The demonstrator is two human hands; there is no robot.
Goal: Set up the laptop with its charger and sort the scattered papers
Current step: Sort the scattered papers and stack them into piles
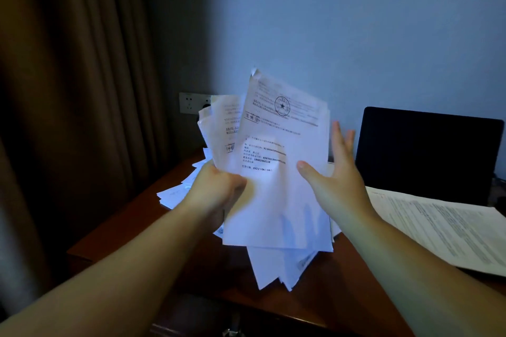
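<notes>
The messy stack of papers [276, 172] was held up over the wooden desk [323, 293], gripped by the left hand [216, 194]. The right hand [332, 172] was spread flat against its edge. The laptop [427, 153] stood open at the right behind another sheet [443, 230], with more papers [175, 194] lying behind.

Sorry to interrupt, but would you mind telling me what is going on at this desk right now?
A person is gathering loose white printed papers above a reddish-brown wooden desk. The left hand grips the uneven bundle; the right hand is open against its right edge. More sheets lie behind the left hand and at right before the open black laptop, whose screen is dark.
</notes>
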